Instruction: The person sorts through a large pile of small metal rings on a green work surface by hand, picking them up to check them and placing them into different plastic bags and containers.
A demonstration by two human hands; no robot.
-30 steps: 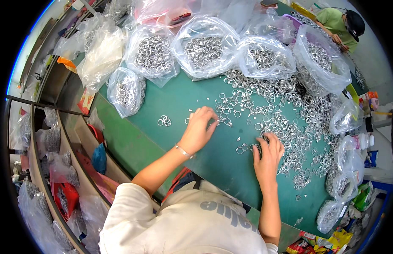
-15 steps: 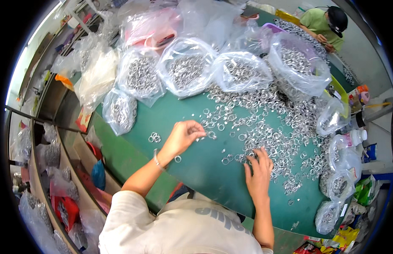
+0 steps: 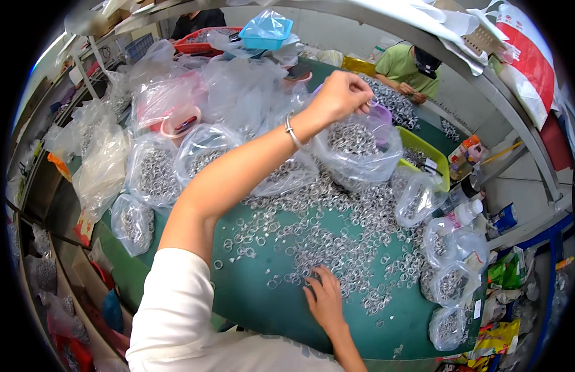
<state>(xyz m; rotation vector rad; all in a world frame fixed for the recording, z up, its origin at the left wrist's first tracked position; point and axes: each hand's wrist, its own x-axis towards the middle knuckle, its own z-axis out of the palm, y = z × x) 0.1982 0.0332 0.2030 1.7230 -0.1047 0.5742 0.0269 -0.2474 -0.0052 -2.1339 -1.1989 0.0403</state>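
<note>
Loose small metal rings (image 3: 337,242) lie spread over the green table (image 3: 263,310). My left hand (image 3: 340,96) is raised above an open clear plastic bag (image 3: 359,146) full of rings, its fingertips pinched on a few metal rings. My left forearm stretches across the table and wears a thin bracelet (image 3: 291,130). My right hand (image 3: 324,299) lies low on the table at the near edge of the ring pile, fingers spread and touching the rings.
Several more clear bags of rings (image 3: 154,173) line the far and right sides. A pink bowl (image 3: 179,121), a blue basket (image 3: 267,30), a yellow-green tray (image 3: 424,155) and bottles (image 3: 461,217) stand around. A person in a green shirt (image 3: 405,65) works at the far end.
My left hand has lifted off the table and moved up to the far right, over the open bag. My right hand stays on the ring pile. The view has tilted upward.
</note>
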